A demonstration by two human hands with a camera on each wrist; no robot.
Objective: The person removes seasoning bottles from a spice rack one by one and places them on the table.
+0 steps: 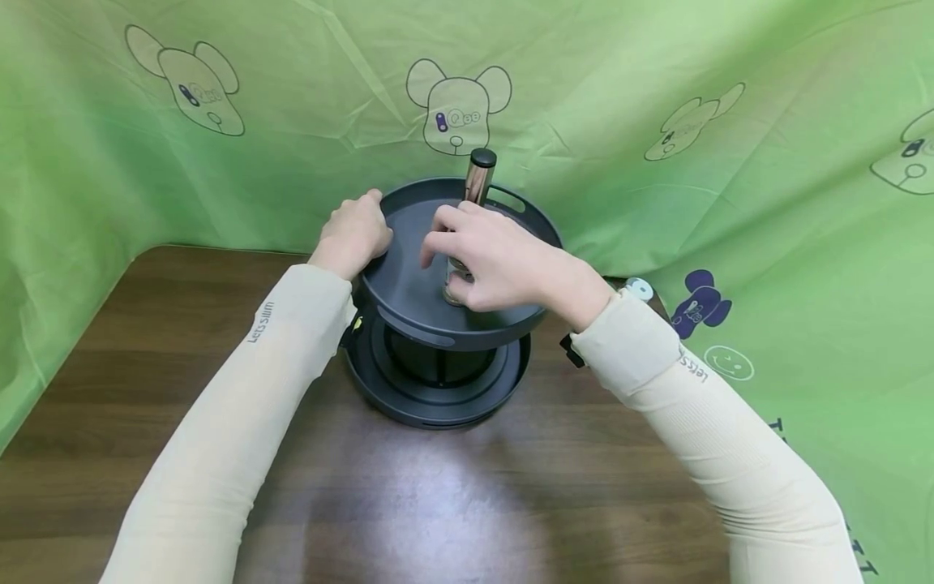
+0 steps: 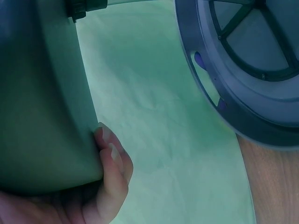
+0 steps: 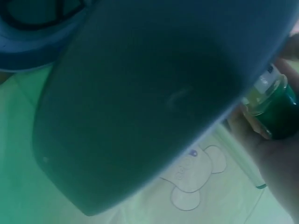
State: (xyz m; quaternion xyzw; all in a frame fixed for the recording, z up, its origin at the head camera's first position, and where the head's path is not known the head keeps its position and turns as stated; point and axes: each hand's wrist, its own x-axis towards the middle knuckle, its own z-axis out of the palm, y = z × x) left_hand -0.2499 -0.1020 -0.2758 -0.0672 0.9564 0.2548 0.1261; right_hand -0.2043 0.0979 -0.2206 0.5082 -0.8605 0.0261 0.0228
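Note:
A dark grey two-tier round tray stand point(image 1: 409, 243) stands on the table. My left hand point(image 1: 353, 235) grips the upper tray's left rim; in the left wrist view its fingertips point(image 2: 114, 161) curl round the edge. On the upper tray stands a tall, slim grinder-like container point(image 1: 477, 182) with a black cap, shiny copper-toned upper part and clear glass base. My right hand point(image 1: 503, 255) holds it low down, fingers and thumb curled about it and hiding its middle. In the right wrist view the glass point(image 3: 266, 88) shows beside the palm, partly behind the tray edge.
The lower tray point(image 1: 438, 410) sits under the upper one, joined by a dark centre column point(image 1: 438, 365). Brown wood-grain table point(image 1: 182, 365) surrounds the stand. A green printed cloth point(image 1: 328, 97) hangs behind and at the sides. A small pale round item point(image 1: 640, 289) lies by the right sleeve.

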